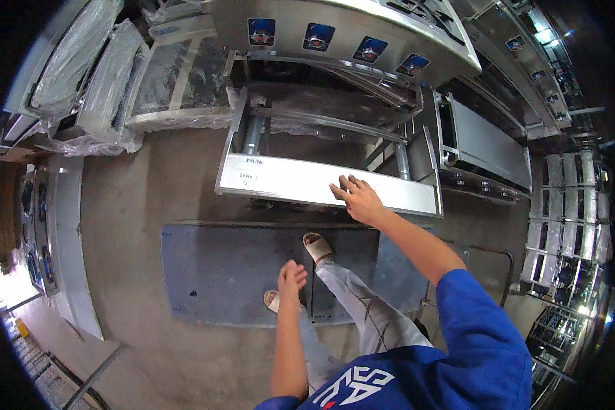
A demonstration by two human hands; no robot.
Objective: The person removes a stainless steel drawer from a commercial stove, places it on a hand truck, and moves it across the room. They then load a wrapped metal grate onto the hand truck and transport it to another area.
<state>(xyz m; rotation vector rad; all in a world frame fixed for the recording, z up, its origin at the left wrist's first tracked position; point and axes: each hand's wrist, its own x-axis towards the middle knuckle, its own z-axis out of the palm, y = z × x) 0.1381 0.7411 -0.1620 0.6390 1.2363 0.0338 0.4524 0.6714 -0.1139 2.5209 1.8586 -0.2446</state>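
Observation:
My right hand (361,200) reaches over a long pale metal panel (294,179), its fingertips on or just above the surface, a little right of the middle. The fingers are apart and grip nothing. The panel is the front of a pulled-out metal frame (328,121) with side rails, beneath a stainless steel stove unit (362,27). Several blue-backed knobs (318,37) line the stove's front. My left hand (292,276) hangs low over the floor mat, away from the panel. Its fingers are loosely bent, and nothing shows in it.
Under my feet lies a dark ridged mat (232,273). Plastic-wrapped metal units (178,75) stand at the far left. Another steel unit (492,140) is close on the right, with wire racks (567,212) beyond. A long metal panel (68,239) runs along the left.

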